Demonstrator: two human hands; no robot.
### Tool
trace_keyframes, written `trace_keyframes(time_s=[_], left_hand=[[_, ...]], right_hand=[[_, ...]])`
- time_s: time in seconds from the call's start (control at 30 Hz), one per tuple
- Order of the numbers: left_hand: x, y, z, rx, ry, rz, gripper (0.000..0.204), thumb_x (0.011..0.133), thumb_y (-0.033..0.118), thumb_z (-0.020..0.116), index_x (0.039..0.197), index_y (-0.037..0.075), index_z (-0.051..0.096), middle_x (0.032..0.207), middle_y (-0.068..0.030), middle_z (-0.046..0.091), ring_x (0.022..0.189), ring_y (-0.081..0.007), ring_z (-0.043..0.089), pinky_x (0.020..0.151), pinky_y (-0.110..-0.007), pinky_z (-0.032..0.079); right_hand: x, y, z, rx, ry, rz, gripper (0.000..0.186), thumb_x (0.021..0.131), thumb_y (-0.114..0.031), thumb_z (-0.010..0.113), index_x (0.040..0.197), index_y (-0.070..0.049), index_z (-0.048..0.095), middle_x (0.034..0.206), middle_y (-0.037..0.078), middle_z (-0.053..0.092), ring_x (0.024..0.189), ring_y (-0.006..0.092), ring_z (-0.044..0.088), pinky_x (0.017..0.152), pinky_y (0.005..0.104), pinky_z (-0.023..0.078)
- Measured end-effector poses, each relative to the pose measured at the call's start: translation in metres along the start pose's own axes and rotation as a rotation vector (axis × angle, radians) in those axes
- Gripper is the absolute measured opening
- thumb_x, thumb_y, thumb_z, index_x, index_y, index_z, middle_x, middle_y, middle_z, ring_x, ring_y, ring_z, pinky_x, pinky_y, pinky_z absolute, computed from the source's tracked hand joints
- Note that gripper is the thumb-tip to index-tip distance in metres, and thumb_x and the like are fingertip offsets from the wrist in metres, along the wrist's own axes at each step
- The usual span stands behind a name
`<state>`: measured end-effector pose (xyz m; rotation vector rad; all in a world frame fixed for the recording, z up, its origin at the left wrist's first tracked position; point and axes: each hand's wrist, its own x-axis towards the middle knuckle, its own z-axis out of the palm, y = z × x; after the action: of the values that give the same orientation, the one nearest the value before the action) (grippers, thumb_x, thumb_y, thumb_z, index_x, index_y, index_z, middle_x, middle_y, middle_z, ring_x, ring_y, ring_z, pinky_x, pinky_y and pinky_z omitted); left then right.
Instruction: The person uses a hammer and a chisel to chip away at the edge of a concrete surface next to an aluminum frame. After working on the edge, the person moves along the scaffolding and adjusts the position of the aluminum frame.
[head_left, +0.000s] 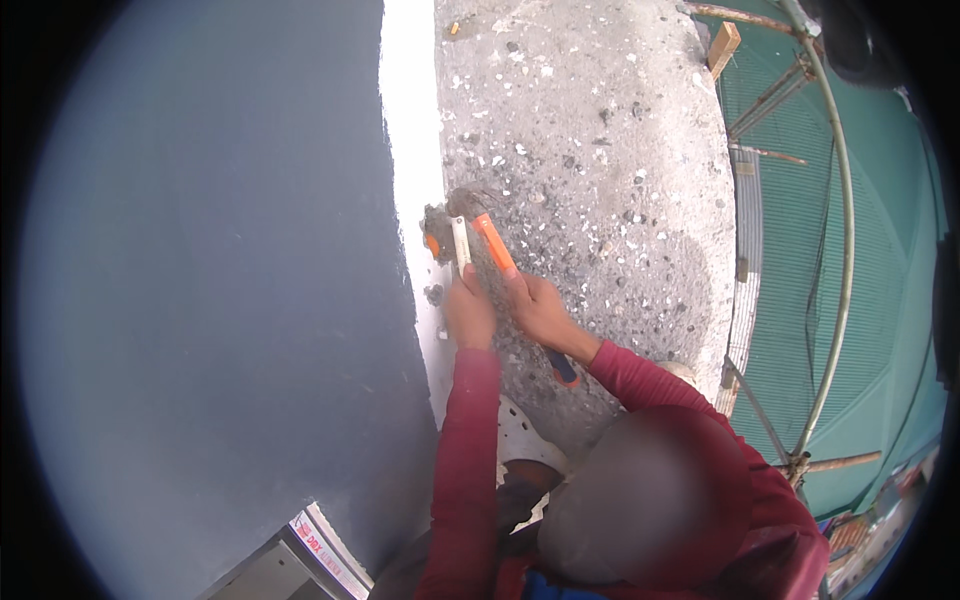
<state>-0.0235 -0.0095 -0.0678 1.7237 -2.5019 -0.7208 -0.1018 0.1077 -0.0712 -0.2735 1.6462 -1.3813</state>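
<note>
My left hand (470, 312) is closed around a slim white tool (461, 242), its far end beside a rough hole (438, 222) broken in the white strip along the wall's foot. A piece of something orange (432, 244) shows in that hole. In my right hand (543, 312) is a long tool with an orange shaft (494, 243) and a dark blue, orange-tipped grip (563, 368), which looks like a hammer. Its far end is smeared grey-brown, so I cannot make out the head. Both tools lie nearly side by side over the rubble, the orange one right of the white.
A dark grey wall (230, 260) fills the left. Gritty concrete (600, 120) with loose chips runs along it. Poles (845, 220) and green netting (890, 300) border the right. My perforated white shoe (525, 435) is below my hands; a box-like thing (320, 550) stands lower left.
</note>
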Motion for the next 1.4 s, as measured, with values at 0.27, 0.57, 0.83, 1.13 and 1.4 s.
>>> trace_keyframes(time_s=[0.27,0.57,0.83,1.13,1.4], left_hand=[[0.016,-0.023,0.019,-0.348,0.087,0.036,0.06,0.111,0.046,0.032,0.078,0.001,0.054,0.064,-0.0084,0.052,0.059,-0.0226,0.053,0.06,-0.041,0.044],[0.017,-0.024,0.015,-0.369,-0.013,-0.044,0.063,0.11,0.044,0.031,0.099,-0.01,0.062,0.088,-0.0274,0.065,0.085,-0.0442,0.062,0.077,-0.051,0.045],[0.016,-0.019,0.021,-0.305,0.022,-0.031,0.064,0.11,0.044,0.033,0.096,-0.011,0.062,0.092,-0.0313,0.066,0.089,-0.0495,0.063,0.078,-0.053,0.046],[0.015,-0.01,0.014,-0.245,-0.003,-0.077,0.065,0.11,0.045,0.033,0.094,-0.01,0.063,0.091,-0.0315,0.066,0.089,-0.0515,0.063,0.077,-0.054,0.047],[0.021,-0.015,0.02,-0.211,0.084,0.006,0.066,0.11,0.045,0.031,0.082,-0.008,0.06,0.073,-0.0226,0.06,0.07,-0.0391,0.058,0.067,-0.051,0.044]], right_hand=[[-0.029,-0.016,-0.027,0.019,0.035,-0.123,0.058,0.11,-0.046,0.037,0.092,0.004,0.059,0.066,0.017,0.057,0.06,0.0296,0.057,0.06,0.0455,0.045],[-0.02,-0.017,0.008,-0.076,-0.022,-0.166,0.054,0.11,-0.044,0.039,0.098,0.004,0.06,0.065,0.012,0.055,0.058,0.0228,0.055,0.057,0.0407,0.045],[-0.024,-0.023,0.008,0.001,0.048,-0.289,0.057,0.11,-0.045,0.038,0.092,0.003,0.061,0.063,0.007,0.053,0.057,0.016,0.053,0.056,0.0367,0.045],[-0.015,-0.017,0.008,0.015,0.071,-0.258,0.06,0.11,-0.048,0.039,0.089,0.004,0.061,0.065,0.012,0.055,0.059,0.0223,0.055,0.058,0.0411,0.045],[-0.009,-0.014,0.004,0.025,0.06,-0.173,0.064,0.109,-0.05,0.038,0.089,0.006,0.062,0.067,0.02,0.057,0.06,0.0306,0.057,0.061,0.0459,0.045]])
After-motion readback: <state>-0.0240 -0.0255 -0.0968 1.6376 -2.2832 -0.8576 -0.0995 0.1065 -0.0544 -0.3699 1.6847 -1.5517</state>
